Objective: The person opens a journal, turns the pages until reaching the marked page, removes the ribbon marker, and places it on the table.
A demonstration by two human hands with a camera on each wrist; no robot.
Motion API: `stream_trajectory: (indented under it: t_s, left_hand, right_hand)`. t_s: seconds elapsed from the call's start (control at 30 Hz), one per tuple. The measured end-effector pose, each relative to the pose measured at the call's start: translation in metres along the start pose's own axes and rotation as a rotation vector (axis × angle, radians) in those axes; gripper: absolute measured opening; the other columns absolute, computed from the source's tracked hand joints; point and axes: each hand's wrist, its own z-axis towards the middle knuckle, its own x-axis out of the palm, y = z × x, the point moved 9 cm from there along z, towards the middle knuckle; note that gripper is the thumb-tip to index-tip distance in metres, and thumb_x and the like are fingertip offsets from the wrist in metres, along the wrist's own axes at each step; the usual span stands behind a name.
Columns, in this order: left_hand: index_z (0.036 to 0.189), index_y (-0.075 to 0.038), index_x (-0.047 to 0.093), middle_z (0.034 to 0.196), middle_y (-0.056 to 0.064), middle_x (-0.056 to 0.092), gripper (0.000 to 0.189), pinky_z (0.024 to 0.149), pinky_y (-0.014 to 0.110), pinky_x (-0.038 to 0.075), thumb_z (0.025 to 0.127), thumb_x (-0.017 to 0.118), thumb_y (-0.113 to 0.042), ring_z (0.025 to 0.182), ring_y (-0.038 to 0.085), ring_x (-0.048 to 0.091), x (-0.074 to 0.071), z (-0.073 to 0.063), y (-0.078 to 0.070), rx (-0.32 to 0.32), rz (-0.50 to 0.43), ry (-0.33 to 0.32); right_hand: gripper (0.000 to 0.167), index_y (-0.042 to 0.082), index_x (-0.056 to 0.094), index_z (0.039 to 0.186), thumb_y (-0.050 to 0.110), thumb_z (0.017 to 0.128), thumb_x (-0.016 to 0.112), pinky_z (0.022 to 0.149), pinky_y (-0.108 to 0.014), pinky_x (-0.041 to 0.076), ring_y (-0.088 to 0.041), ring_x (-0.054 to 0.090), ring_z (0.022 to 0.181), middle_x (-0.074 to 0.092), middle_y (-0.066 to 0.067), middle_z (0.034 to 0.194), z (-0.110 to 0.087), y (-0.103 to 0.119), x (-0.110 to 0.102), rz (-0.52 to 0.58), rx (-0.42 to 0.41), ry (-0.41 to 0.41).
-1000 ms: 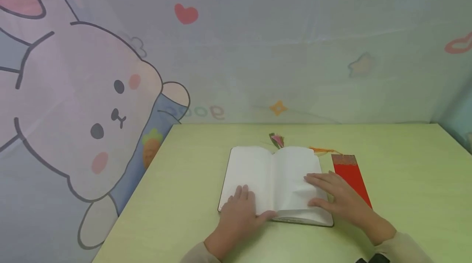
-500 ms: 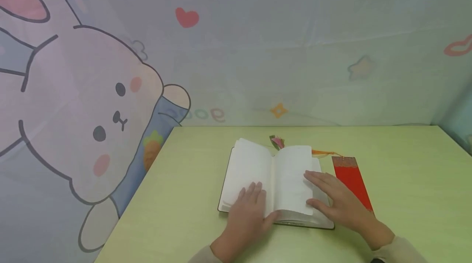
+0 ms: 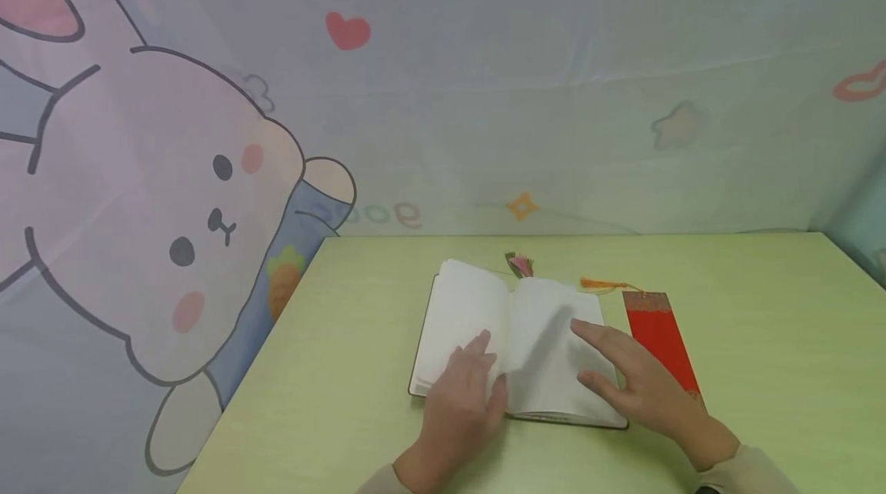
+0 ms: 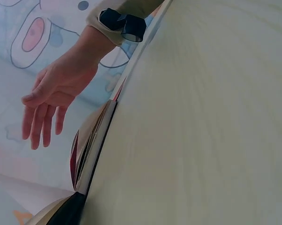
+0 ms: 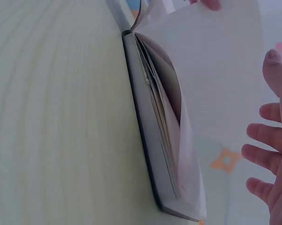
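**Spread book [image 3: 522, 340] at lower centre: page turning judged in hand**

Step looks like leafing, mid-turn: a raised leaf [image 5: 216, 70] is seen standing off the spine in the right wrist view. For the next move, that leaf would need to be laid down to the left, with the rest of the pages kept settled.

Left to right. On the left and across the top, a backdrop [image 3: 484, 94] is seen, smooth, fabric-like, faintly creased, a pale rabbit [image 3: 131, 171] printed at left. Below, a yellow-green table [image 3: 291, 386] is marked with faint grain-like streaks. The book is made up of blank, matte, thin paper in a dark cover; leaves are bowed, edges uneven. Its left side is overlapped by the left hand [image 3: 460, 413], fingers slightly bent; fingertips are shown at the raised leaf's edge, but whether it is pinched or only pushed cannot be told. Behind the gutter, a pink tassel [image 3: 522, 265] is noted. The book's right side is crossed by soft grey shadow. Above it the right hand [image 3: 640, 378] is held, fingers loosely spread, thumb apart, nothing gripped, paper not touched. At right, a thready orange tassel [image 3: 601, 283] is joined to a flat, narrow red bookmark [image 3: 659, 336], topped by a brownish patterned band.
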Motion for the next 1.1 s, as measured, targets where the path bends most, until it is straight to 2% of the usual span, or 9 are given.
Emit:
stream_trajectory:
  t_s: [0.1, 0.17, 0.4, 0.5, 0.6, 0.67, 0.77, 0.9, 1.1]
  left_hand:
    - [0.086, 0.002, 0.062, 0.109, 0.017, 0.064, 0.018, 0.074, 0.043, 0.054, 0.087, 0.048, -0.009, 0.093, 0.025, 0.065, -0.006, 0.003, 0.003, 0.003, 0.005, -0.061]
    - [0.086, 0.002, 0.062, 0.109, 0.017, 0.065, 0.018, 0.075, 0.042, 0.053, 0.087, 0.047, -0.007, 0.091, 0.025, 0.066, -0.007, 0.003, 0.006, -0.015, 0.009, -0.067]
    - [0.096, 0.006, 0.06, 0.114, 0.018, 0.062, 0.023, 0.079, 0.041, 0.052, 0.084, 0.045, -0.004, 0.097, 0.026, 0.064, -0.006, -0.008, 0.02, -0.083, 0.046, 0.003]
    - [0.107, 0.009, 0.058, 0.12, 0.021, 0.058, 0.03, 0.082, 0.042, 0.051, 0.082, 0.047, -0.004, 0.103, 0.029, 0.061, -0.002, -0.014, 0.026, -0.098, 0.077, 0.069]
    - [0.117, 0.011, 0.053, 0.126, 0.025, 0.052, 0.043, 0.085, 0.043, 0.049, 0.076, 0.055, -0.003, 0.109, 0.032, 0.057, 0.005, -0.02, 0.031, -0.11, 0.108, 0.138]
    - [0.118, 0.011, 0.052, 0.128, 0.028, 0.049, 0.051, 0.087, 0.045, 0.048, 0.07, 0.062, -0.003, 0.113, 0.036, 0.053, 0.009, -0.024, 0.034, -0.12, 0.12, 0.179]
    - [0.112, 0.009, 0.056, 0.128, 0.031, 0.047, 0.047, 0.089, 0.051, 0.045, 0.068, 0.068, -0.004, 0.117, 0.042, 0.048, 0.015, -0.029, 0.038, -0.145, 0.134, 0.248]
    - [0.105, 0.004, 0.061, 0.123, 0.03, 0.051, 0.035, 0.092, 0.056, 0.041, 0.074, 0.069, -0.01, 0.118, 0.047, 0.045, 0.025, -0.036, 0.042, -0.178, 0.164, 0.396]
    - [0.106, -0.003, 0.067, 0.121, 0.021, 0.057, 0.029, 0.098, 0.056, 0.035, 0.084, 0.064, -0.022, 0.121, 0.044, 0.044, 0.035, -0.049, 0.048, -0.213, 0.225, 0.622]
  right_hand:
    - [0.064, 0.01, 0.045, 0.138, 0.017, 0.081, 0.072, 0.103, -0.011, 0.021, -0.022, 0.046, 0.121, 0.049, -0.004, 0.136, -0.001, 0.0, 0.001, -0.01, 0.002, 0.005]
    - [0.062, 0.009, 0.046, 0.136, 0.017, 0.08, 0.072, 0.102, -0.01, 0.021, -0.022, 0.047, 0.119, 0.05, -0.004, 0.134, -0.003, -0.001, 0.0, -0.02, 0.005, -0.004]
    - [0.051, 0.007, 0.058, 0.123, 0.017, 0.077, 0.075, 0.096, -0.011, 0.03, -0.02, 0.054, 0.108, 0.059, -0.002, 0.121, -0.011, -0.004, -0.004, -0.069, 0.008, -0.032]
    - [0.049, 0.006, 0.061, 0.119, 0.018, 0.075, 0.077, 0.093, -0.014, 0.036, -0.02, 0.056, 0.104, 0.062, -0.002, 0.116, -0.015, -0.008, -0.003, -0.104, 0.002, -0.026]
    - [0.049, 0.006, 0.061, 0.119, 0.019, 0.074, 0.077, 0.094, -0.013, 0.035, -0.02, 0.057, 0.104, 0.062, -0.002, 0.116, -0.019, -0.013, -0.001, -0.107, 0.009, -0.013]
    - [0.05, 0.006, 0.061, 0.119, 0.02, 0.074, 0.078, 0.094, -0.011, 0.033, -0.021, 0.057, 0.104, 0.062, -0.003, 0.116, -0.02, -0.015, -0.002, -0.103, 0.006, -0.009]
    - [0.051, 0.005, 0.06, 0.119, 0.021, 0.074, 0.078, 0.096, -0.008, 0.029, -0.022, 0.057, 0.105, 0.061, -0.005, 0.117, -0.021, -0.016, -0.001, -0.094, 0.001, 0.001]
    - [0.055, 0.005, 0.06, 0.12, 0.023, 0.072, 0.079, 0.097, -0.006, 0.025, -0.023, 0.055, 0.107, 0.06, -0.005, 0.118, -0.024, -0.021, 0.002, -0.093, 0.015, 0.031]
    - [0.057, 0.007, 0.058, 0.123, 0.026, 0.073, 0.079, 0.098, -0.007, 0.024, -0.023, 0.052, 0.111, 0.058, -0.005, 0.122, -0.029, -0.03, 0.004, -0.105, 0.078, 0.087]
